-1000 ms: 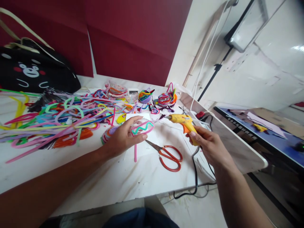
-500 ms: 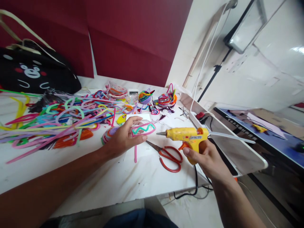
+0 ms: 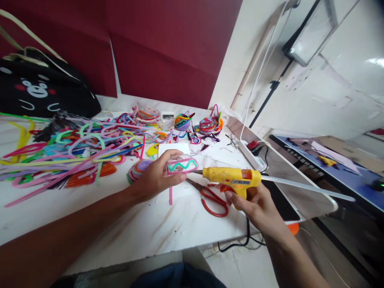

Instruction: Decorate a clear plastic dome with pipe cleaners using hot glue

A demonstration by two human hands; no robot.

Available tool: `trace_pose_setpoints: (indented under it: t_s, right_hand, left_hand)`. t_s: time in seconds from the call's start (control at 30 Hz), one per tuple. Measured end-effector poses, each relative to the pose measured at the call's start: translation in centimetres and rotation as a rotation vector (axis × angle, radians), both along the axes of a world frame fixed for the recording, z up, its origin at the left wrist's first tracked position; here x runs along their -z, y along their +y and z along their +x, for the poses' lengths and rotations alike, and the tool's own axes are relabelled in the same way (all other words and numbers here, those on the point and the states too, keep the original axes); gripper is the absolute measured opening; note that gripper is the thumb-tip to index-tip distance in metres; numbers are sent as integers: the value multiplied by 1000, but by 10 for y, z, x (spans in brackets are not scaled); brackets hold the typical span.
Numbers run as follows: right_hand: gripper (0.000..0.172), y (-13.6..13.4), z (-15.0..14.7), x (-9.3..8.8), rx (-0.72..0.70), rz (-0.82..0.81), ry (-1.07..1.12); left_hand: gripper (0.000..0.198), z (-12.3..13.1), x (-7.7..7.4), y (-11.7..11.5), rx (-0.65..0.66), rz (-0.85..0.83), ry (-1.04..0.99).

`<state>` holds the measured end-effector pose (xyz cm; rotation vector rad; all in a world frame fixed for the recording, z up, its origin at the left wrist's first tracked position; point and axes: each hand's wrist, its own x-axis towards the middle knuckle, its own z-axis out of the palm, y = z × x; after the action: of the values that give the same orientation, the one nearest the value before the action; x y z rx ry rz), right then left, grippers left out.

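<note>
Between thumb and fingers, my left hand (image 3: 157, 172) grips a clear rounded piece edged with pink pipe cleaner (image 3: 194, 164), with a green zigzag across its face. My right hand (image 3: 253, 204) is wrapped round a yellow hot glue gun (image 3: 231, 178), one digit at its orange trigger. A long glue stick (image 3: 309, 187) pokes out of the gun's back. The nozzle reaches the lower right edge of the pink-edged piece; whether it touches I cannot tell. Red-handled scissors (image 3: 214, 202) lie open on the table beneath the gun. A pink pipe cleaner length (image 3: 171, 196) shows below my left hand.
Loose pipe cleaners (image 3: 75, 152) heap over the table's left. Several decorated balls, among them a purple one (image 3: 182, 122), stand at the back. A power strip (image 3: 250, 156) lies at right, near a black cable (image 3: 248, 232). A black bag (image 3: 39, 88) sits back left.
My right hand has brought the glue gun left and slightly down, so its nozzle now meets the piece's edge in view. My left hand has stayed nearly still, still gripping the piece.
</note>
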<state>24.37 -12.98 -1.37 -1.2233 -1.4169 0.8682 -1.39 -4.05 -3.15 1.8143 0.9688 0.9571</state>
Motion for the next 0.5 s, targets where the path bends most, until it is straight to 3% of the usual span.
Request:
trace_pose_setpoints:
  t_s: [0.5]
  right_hand:
    - [29,0,-2,10,-25,83,53]
  left_hand:
    - [62,2,-1,-2,30,20,11]
